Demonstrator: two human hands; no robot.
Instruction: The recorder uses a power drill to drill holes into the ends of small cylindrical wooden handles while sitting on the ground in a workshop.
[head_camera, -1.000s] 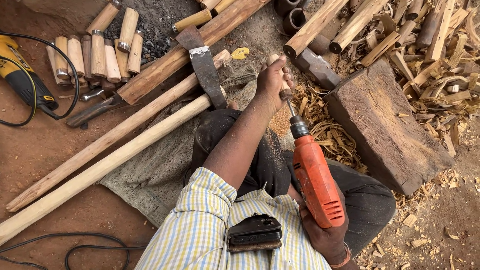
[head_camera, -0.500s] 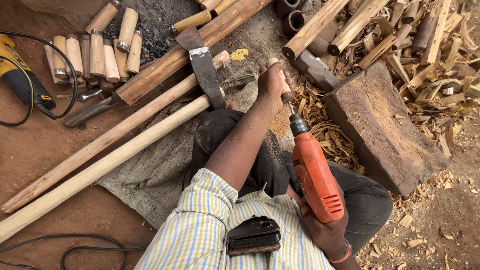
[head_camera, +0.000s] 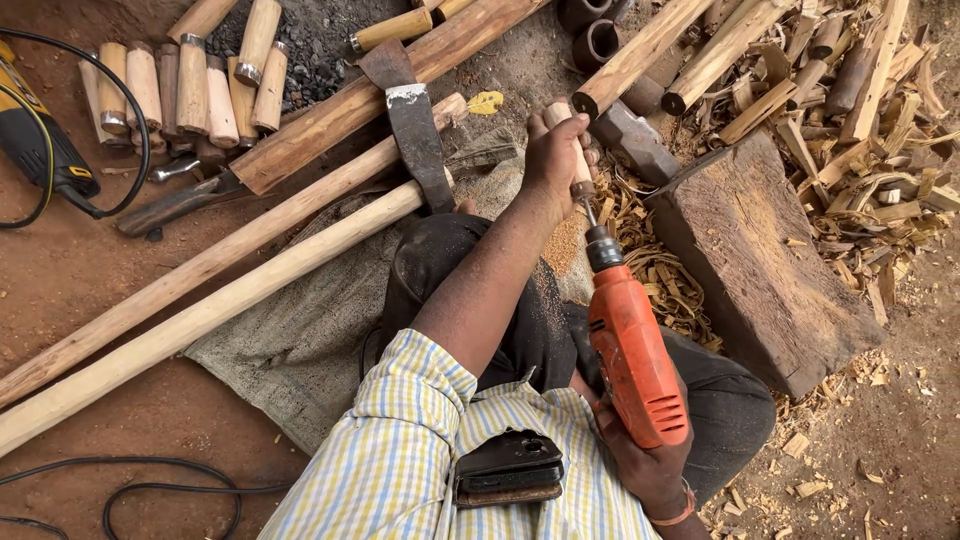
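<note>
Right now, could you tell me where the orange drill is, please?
In the head view, the orange drill sits right of centre, gripped by the right hand, its bit driven into the wooden handle held by the left hand, beside the wooden block.

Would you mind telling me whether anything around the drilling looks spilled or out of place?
Yes: fine sawdust has spilled in a small heap on the sack below the wooden handle that the left hand grips, where the orange drill in the right hand bores in. Wood shavings also litter the ground beside the block.
</note>
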